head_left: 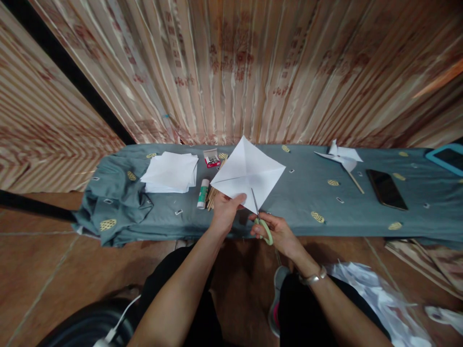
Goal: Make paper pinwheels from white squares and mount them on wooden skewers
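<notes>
My left hand grips a square sheet of white paper near its lower left edge, thumb on top. Creases cross at the middle of the sheet, which is held with one corner toward me. In my right hand is a pair of scissors with light green handles. Its blades meet the paper's near corner and point toward the centre; one blade lies over the sheet, and the other is hidden. Left of the paper are a green and white glue stick and several thin wooden sticks, partly covered by the sheet.
A stack of white paper and a small red box of metal bits lie on the cloth-covered bench. Farther right are a paper pinwheel on a stick, a phone and a blue-framed object. A curtain hangs behind.
</notes>
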A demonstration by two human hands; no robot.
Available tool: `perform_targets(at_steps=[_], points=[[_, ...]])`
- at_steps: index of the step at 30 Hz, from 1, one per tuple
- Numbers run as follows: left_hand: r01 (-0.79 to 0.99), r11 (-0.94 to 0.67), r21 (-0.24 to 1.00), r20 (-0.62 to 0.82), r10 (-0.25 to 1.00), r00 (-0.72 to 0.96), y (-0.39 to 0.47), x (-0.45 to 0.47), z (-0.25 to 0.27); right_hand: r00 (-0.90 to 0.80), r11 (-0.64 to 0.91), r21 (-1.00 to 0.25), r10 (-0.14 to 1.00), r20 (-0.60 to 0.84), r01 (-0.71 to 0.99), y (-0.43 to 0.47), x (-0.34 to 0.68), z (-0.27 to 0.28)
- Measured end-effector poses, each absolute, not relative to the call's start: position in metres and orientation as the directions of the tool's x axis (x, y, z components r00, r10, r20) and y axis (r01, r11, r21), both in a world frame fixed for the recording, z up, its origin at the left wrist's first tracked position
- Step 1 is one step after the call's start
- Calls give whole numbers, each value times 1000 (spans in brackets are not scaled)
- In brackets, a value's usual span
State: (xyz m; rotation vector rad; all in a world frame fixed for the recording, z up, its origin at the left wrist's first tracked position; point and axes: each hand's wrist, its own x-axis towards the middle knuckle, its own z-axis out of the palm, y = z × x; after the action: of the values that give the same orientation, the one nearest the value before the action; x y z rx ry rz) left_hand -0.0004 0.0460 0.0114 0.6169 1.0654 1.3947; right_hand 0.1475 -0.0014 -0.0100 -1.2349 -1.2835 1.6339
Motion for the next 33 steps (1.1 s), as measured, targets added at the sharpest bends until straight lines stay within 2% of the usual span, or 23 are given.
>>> perform_targets(at_steps=[12, 25, 33], points=[[-486, 147, 861, -243, 960, -141, 45, 0, 13, -244, -312, -950, 921, -302, -3, -1, 147, -11], [-438, 171, 883, -240, 965, -108, 45, 3, 3, -268, -269, -963, 928, -257, -11, 2, 148, -7], [-465, 180, 867, -249, 964, -92, 44, 3, 6, -247, -324, -946, 917, -312, -10, 2, 146, -4]])
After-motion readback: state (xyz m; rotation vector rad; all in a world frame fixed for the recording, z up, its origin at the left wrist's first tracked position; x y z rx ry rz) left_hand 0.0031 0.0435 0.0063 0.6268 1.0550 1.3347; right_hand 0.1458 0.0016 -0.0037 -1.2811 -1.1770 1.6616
